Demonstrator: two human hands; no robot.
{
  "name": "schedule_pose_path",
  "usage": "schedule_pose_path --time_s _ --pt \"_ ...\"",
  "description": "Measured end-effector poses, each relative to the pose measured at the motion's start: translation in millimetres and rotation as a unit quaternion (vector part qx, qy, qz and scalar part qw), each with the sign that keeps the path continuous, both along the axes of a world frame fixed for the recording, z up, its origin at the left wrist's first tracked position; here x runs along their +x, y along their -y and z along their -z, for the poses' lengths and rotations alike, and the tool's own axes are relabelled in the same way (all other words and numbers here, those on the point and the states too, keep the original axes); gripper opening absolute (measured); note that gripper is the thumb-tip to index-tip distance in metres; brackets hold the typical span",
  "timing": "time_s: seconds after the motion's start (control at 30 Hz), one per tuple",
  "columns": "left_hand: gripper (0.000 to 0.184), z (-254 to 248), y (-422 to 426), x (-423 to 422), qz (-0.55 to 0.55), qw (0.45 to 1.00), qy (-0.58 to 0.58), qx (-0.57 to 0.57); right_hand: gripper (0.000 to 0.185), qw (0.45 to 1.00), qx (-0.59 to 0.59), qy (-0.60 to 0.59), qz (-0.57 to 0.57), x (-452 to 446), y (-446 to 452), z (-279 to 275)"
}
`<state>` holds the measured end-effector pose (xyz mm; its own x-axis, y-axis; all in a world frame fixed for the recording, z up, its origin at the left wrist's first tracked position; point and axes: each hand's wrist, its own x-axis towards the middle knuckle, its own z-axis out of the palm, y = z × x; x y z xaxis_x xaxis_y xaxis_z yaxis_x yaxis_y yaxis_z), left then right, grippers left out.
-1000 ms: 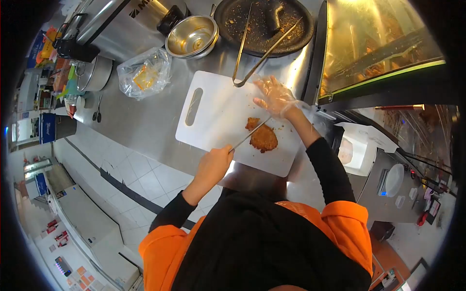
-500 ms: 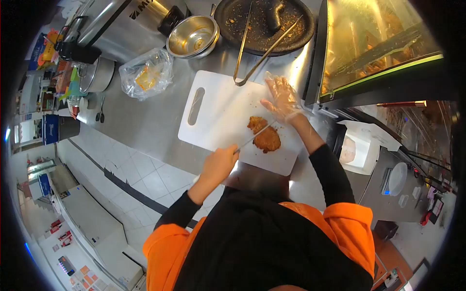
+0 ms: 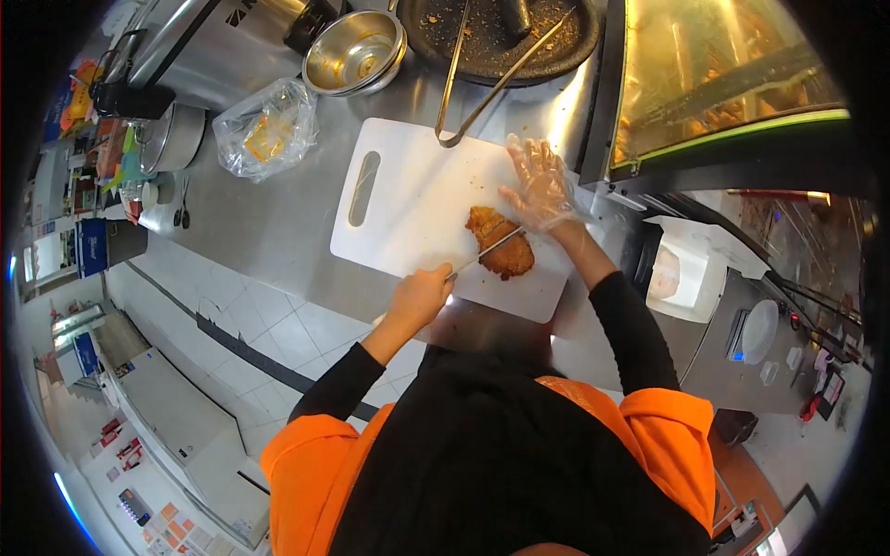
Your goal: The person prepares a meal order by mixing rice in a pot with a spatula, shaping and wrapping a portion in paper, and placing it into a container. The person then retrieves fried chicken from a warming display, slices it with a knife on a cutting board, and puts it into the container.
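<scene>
My left hand (image 3: 422, 295) is closed around the handle of a knife (image 3: 501, 243). Its thin blade lies across a brown, crusty piece of fried food, like a breaded cutlet (image 3: 513, 263). The cutlet rests on the right part of a white cutting board (image 3: 417, 185) with a slot handle at its left end. My right hand (image 3: 540, 190), in a clear plastic glove, is spread open over the board's right edge, just beyond the blade's tip. Nothing is held in it. Whether the blade has gone through the crust is too fine to tell.
Metal tongs (image 3: 451, 139) span from the board's far edge to a dark round pan (image 3: 436, 42). Steel bowls (image 3: 348, 57) and a plastic bag (image 3: 264, 134) stand at the far left. A lit glass cabinet (image 3: 732, 79) and an open white box (image 3: 688, 278) are at the right.
The view has shifted slightly, so the board sits a little higher and further left. The knife blade has changed angle and crosses the cutlet more flatly. My right hand stays spread.
</scene>
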<state>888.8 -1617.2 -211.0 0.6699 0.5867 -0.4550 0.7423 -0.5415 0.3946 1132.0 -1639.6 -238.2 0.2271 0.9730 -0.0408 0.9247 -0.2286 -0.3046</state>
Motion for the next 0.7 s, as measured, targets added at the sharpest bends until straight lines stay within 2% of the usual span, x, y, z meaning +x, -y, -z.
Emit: schedule_pose_path --time_s 0.13,0.23,0.33,0.43,0.57,0.63,0.7 --pt "0.014 -58.7 13.1 2.9 0.012 1.000 -0.015 -0.004 0.065 0.999 0.027 -0.030 0.003 6.6 7.0 -14.4" --pt "0.015 -36.5 19.6 3.4 0.019 0.999 -0.030 0.028 0.064 0.999 0.034 -0.027 0.024 2.3 15.8 -6.5" --pt "0.016 -2.0 17.8 1.2 0.015 1.000 -0.003 0.003 0.064 0.999 0.016 -0.004 0.029 1.7 15.9 1.7" --pt "0.015 7.2 16.9 7.1 0.006 1.000 -0.009 -0.003 0.066 0.999 -0.007 0.028 0.017 5.3 12.6 1.3" --pt "0.016 -2.0 10.5 3.2 -0.004 0.999 0.009 -0.034 0.067 0.999 -0.003 -0.019 0.027 6.1 7.5 -3.6" --pt "0.016 -21.6 2.3 6.5 -0.010 0.998 0.026 -0.050 0.066 0.999 0.018 -0.031 0.018 9.1 9.5 -4.6" --pt "0.016 -55.0 7.5 11.0 -0.003 0.999 -0.010 -0.032 0.066 0.999 0.036 -0.037 0.010 11.0 11.2 -10.2"
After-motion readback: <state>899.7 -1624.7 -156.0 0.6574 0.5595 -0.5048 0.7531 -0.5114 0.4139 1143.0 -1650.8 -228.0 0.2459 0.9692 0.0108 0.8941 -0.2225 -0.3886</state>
